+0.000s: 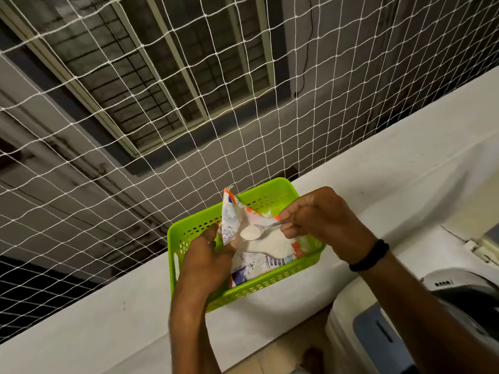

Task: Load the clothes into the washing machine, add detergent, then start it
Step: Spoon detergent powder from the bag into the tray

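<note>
Just below the middle of the frame, an opened detergent packet (243,236) lies inside a bright green perforated basket (272,288) that sits on a white ledge (89,319). The packet is white with orange edging and blue and purple print; its torn top stands up crumpled, and loose white powder shows in the open mouth. The left hand (206,255) pinches the packet's left edge and holds it open. The right hand (321,214), with a black band (370,256) on its wrist, is closed around the handle of a metal spoon (259,230), whose bowl carries a heap of white powder just above the packet's opening.

The washing machine (437,327) appears only partly at the lower right of the frame, cut off by the edge and crossed by the right forearm; its lid and controls are hard to make out. The print on the packet is too small and blurred to read. The left hand covers the basket's near left corner. A white net (162,103) spans the upper frame, with a dim building wall and windows behind it.
</note>
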### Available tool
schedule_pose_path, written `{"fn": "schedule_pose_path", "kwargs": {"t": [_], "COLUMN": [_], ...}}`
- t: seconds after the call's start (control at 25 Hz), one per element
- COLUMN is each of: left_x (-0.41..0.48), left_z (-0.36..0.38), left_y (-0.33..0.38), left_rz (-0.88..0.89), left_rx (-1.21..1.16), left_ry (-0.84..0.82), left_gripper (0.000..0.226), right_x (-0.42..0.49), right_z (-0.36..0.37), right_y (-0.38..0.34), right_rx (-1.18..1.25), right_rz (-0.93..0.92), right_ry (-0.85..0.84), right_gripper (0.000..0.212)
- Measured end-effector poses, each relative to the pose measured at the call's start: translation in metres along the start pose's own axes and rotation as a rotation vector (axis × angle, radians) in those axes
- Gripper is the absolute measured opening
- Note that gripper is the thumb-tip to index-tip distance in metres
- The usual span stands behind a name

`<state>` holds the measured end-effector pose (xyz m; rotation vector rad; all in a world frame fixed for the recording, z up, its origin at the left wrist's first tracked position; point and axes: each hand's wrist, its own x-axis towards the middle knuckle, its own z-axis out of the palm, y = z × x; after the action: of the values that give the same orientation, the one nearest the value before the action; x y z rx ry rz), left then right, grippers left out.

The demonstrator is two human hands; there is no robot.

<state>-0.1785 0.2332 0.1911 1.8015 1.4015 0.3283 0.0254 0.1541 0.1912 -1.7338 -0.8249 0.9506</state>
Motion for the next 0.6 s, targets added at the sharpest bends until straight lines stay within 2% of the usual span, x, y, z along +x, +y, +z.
{"fn": "schedule_pose_path", "kwargs": {"t": [0.16, 0.32, 0.4, 0.6], "left_x": [-0.005, -0.013, -0.015, -0.024], "left_z": [-0.005, -0.002, 0.005, 0.038], "left_y": [0.006, 0.02, 0.03, 0.059], "left_rz": [0.092, 0.26, 0.334, 0.434], "left_rx": [-0.089, -0.335, -0.453, -0.633], "left_ry": [0.113, 0.367, 0.443, 0.394], "left_gripper": [0.056, 0.05, 0.046, 0.034], "right_x": [-0.018, -0.034, -0.043, -0.078], "right_z": [-0.011, -0.022, -0.03, -0.063], "right_y": [-0.003, -0.002, 0.001, 0.018], "right_rx": [0.221, 0.358, 0.424, 0.532], "right_rz": [0.034, 0.024, 0.0, -0.085], "right_ry": [0.011, 0.021, 0.029, 0.09], "right_gripper": [0.021, 0.023, 0.024, 0.027]}}
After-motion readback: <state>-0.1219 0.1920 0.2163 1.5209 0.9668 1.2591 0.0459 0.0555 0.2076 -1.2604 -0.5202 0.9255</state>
